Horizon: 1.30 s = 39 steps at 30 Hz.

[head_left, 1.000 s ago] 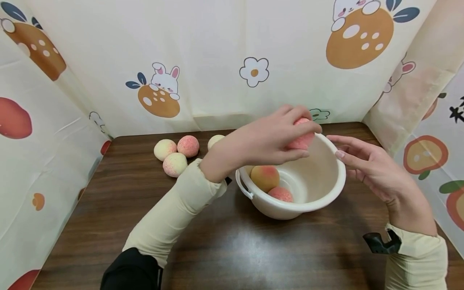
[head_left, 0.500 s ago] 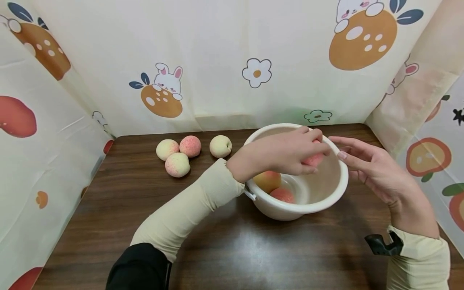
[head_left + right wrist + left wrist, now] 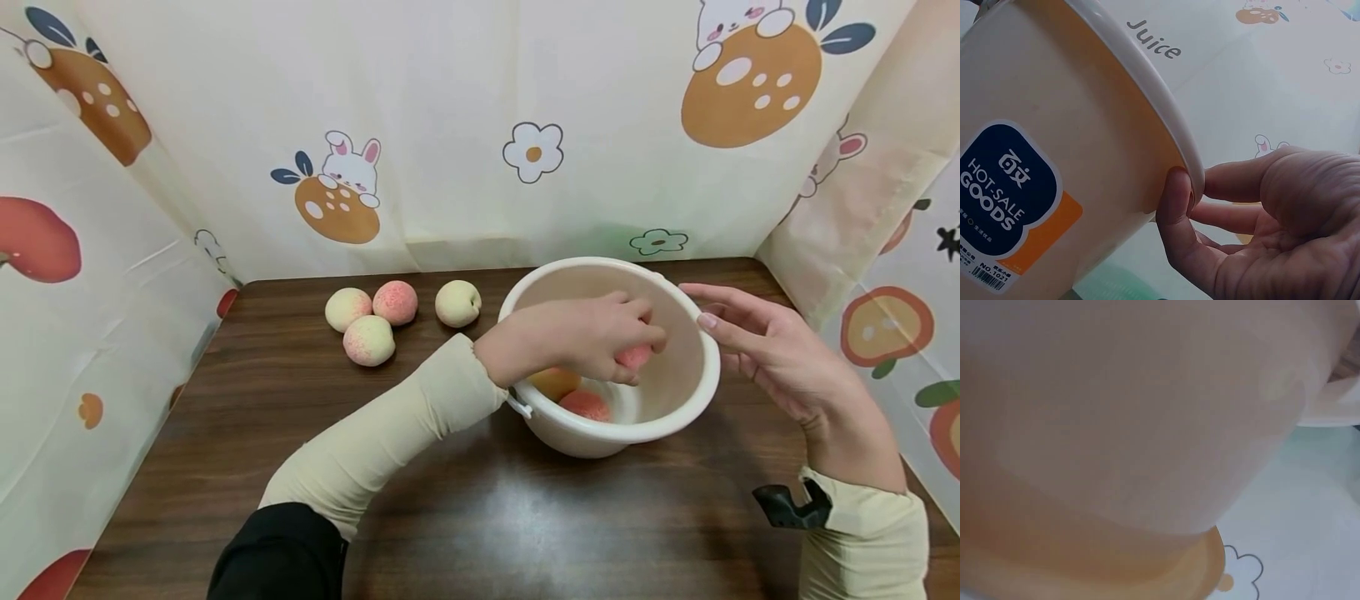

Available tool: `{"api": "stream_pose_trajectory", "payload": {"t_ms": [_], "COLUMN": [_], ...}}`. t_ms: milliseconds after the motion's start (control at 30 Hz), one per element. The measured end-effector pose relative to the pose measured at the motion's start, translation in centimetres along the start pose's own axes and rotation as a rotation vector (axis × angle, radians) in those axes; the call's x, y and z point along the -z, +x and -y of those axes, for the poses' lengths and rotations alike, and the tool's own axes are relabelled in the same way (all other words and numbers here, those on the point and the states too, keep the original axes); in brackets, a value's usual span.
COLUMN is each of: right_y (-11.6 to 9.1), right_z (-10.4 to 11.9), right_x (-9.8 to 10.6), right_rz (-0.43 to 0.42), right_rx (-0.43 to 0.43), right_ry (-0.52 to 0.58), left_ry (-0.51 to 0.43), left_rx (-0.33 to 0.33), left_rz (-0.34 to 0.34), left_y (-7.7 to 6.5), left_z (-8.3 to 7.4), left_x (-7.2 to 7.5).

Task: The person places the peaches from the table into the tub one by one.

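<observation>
My left hand (image 3: 588, 335) reaches into a white bucket (image 3: 581, 442) and grips a pink peach (image 3: 635, 356), its fingers curled over the top. Below the wrist, a red-pink peach (image 3: 587, 406) and a yellow-orange peach (image 3: 555, 383) lie in the bucket, the latter partly covered by the arm. With thumb and fingers my right hand (image 3: 780, 358) pinches the bucket's right rim; the right wrist view shows the thumb (image 3: 1179, 215) on one side of the rim and a finger on the other. A blurred close surface fills most of the left wrist view.
Left of the bucket, a pale peach (image 3: 458, 303) stands apart. Farther left, a pink peach (image 3: 395, 302) and two cream-and-pink peaches (image 3: 368, 340) are grouped on the dark wooden table (image 3: 450, 517). A printed curtain (image 3: 450, 100) encloses the table's back and sides.
My left hand has carried the pink peach from above the bucket's far rim down into the bucket. My right hand has stayed at the rim.
</observation>
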State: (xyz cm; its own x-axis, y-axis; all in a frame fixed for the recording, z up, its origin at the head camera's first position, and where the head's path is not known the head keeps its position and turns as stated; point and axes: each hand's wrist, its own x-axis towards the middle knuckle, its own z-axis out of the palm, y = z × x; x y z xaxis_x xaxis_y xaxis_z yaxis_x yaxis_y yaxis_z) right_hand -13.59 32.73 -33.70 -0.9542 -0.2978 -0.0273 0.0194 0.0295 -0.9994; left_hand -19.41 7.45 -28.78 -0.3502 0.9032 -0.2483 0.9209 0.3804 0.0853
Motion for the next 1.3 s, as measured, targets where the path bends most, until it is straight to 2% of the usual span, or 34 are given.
{"api": "stream_pose_trajectory", "payload": {"t_ms": [300,500,767,967,1300], "right_y": [0.1,0.0,0.0,-0.1,0.0], "right_z": [-0.1,-0.1,-0.1,-0.1,0.0], "right_x": [0.0,-0.1,0.0,0.0,-0.1], "right_rz": [-0.018,-0.022,-0.018,-0.021,-0.035], "right_rx": [-0.015,-0.016,-0.007,-0.009,-0.018], "right_ry": [-0.016,-0.012,-0.009,-0.006,-0.002], "left_ry": [0.048,0.04,0.014,-0.009,-0.059], "left_rx": [-0.01,0.003,0.033,0.067,0.088], "left_rz": [0.015,0.072,0.131,0.129,0.102], "left_y": [-0.7,-0.3,0.2,0.2,0.2], "left_z": [0.0,-0.1,-0.2,-0.1,0.1], "left_x": [-1.2,-2.1,-2.7,-2.8,-3.1]}}
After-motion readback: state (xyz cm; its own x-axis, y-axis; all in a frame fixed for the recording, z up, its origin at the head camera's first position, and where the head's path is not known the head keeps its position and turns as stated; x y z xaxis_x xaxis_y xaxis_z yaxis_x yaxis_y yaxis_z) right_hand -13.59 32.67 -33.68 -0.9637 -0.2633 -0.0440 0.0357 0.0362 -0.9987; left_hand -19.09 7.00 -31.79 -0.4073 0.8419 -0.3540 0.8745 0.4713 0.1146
